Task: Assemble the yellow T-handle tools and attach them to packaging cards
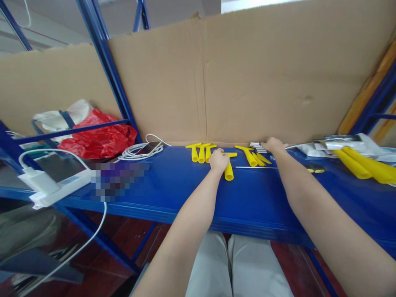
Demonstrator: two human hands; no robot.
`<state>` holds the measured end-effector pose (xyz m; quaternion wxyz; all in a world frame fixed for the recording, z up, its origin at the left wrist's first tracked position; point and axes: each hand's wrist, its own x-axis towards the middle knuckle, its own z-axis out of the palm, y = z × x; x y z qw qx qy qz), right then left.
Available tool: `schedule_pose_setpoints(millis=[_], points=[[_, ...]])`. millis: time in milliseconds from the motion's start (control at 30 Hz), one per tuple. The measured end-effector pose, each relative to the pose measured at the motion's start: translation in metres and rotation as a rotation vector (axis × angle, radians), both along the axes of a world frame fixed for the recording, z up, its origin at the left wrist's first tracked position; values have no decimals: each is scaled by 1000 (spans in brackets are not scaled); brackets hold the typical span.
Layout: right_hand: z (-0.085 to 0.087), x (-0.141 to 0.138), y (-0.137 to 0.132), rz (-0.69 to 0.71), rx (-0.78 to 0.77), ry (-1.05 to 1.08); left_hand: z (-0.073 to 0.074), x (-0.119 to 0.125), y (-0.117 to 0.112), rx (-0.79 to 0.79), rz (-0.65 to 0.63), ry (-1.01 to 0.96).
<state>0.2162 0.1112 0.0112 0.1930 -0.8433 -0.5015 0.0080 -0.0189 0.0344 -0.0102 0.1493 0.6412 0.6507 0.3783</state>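
Note:
My left hand (pixel 219 160) is closed on a yellow T-shaped squeegee-like piece (pixel 229 172), whose hollow round handle points towards me. Just left of it, several matching yellow T-shaped pieces (pixel 201 154) lie in a row. My right hand (pixel 274 144) reaches to the back of the blue shelf, at a small stack of white strips (pixel 256 147); its fingertips are partly hidden, and its grip is unclear. Between my hands lie another yellow T-shaped piece (pixel 250 157) and several thin yellow blades (pixel 261 159). A thin metal rod (pixel 253 167) lies in front of them.
Cardboard (pixel 262 74) stands behind the blue shelf (pixel 179 185). At right are yellow tubes (pixel 365 165) and plastic packets (pixel 343 143). To the left are a coiled white cable (pixel 136 152), a red plastic bag (pixel 99 134), a power strip (pixel 64 187) and a blue upright (pixel 113 66).

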Motion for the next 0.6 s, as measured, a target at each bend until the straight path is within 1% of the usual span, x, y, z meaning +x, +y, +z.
schedule_pose_setpoints(millis=[167,367,467,600], points=[[0,0,-3,14,33,-46,0,0,-1,5,-9,18],[6,1,-21,91,80,-135,1,2,-2,33,-48,2],[6,5,-31,101,110,-128,3,4,-4,38,-68,-14],[4,10,-44,111,193,-62,5,4,-6,49,-84,-44]])
